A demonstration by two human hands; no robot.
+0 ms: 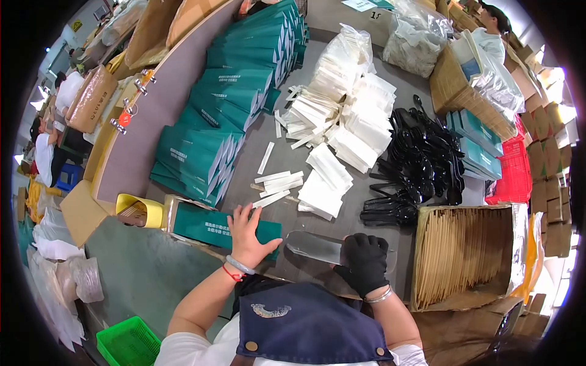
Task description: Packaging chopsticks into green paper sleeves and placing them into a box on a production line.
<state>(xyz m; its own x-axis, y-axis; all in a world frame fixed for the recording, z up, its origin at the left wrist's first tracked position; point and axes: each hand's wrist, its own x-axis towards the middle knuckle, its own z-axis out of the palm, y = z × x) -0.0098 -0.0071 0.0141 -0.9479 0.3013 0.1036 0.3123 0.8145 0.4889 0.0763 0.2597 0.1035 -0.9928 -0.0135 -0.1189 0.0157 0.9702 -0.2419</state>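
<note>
My bare left hand (247,236), fingers spread, lies over a flat teal printed packet (195,224) at the table's near edge. On my right hand (364,259) is a black fingerless glove. Its fingers are curled around the right end of a flat, greyish, see-through piece with a rounded left end (314,247); its exact kind does not show. Just beyond my left hand are a few narrow white paper strips (278,183). White folded paper packets (323,180) lie in a loose heap farther off. Right of them is a pile of black plastic spoons (421,158).
Stacks of teal packets (201,152) line the left board. A carton of upright brown card sheets (467,259) stands at the right, near a red basket (510,174). A yellow holder (139,210) is at the left edge. A green crate (128,341) is low left. People work beyond.
</note>
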